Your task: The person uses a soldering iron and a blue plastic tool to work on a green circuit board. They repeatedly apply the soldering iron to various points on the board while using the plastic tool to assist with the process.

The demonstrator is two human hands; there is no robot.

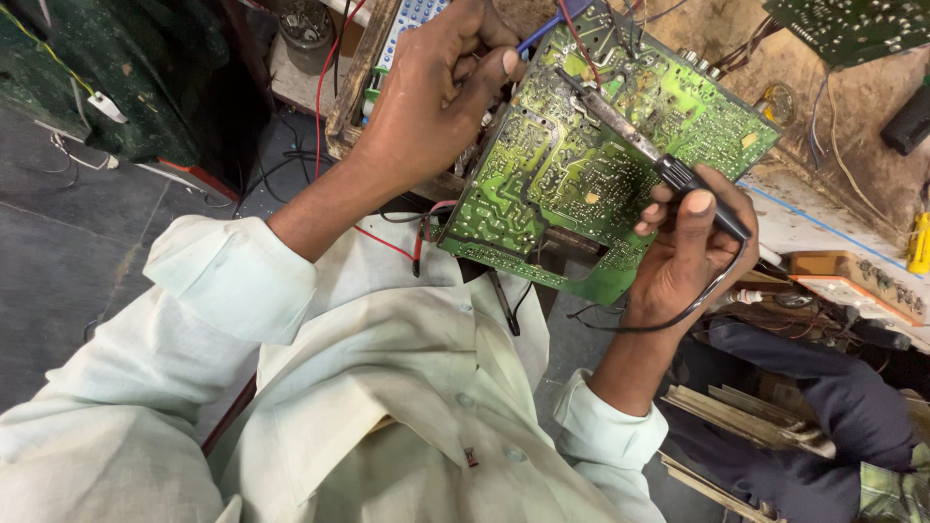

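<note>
A large green circuit board (572, 184) is tilted up in front of me, solder side toward the camera. My left hand (436, 97) grips its upper left edge, thumb on the board. My right hand (693, 247) holds a soldering iron (639, 145) by its black handle, low at the board's right edge. The iron's metal shaft lies across the board, with the tip resting near the upper middle. A black cord (668, 315) loops down from the handle below my right wrist.
Red and black wires (387, 242) hang under the board over my pale shirt. A cluttered workbench (833, 232) with a second circuit board (852, 24), a small orange-edged board (857, 276) and a yellow object (918, 242) stands at right. Dark floor lies left.
</note>
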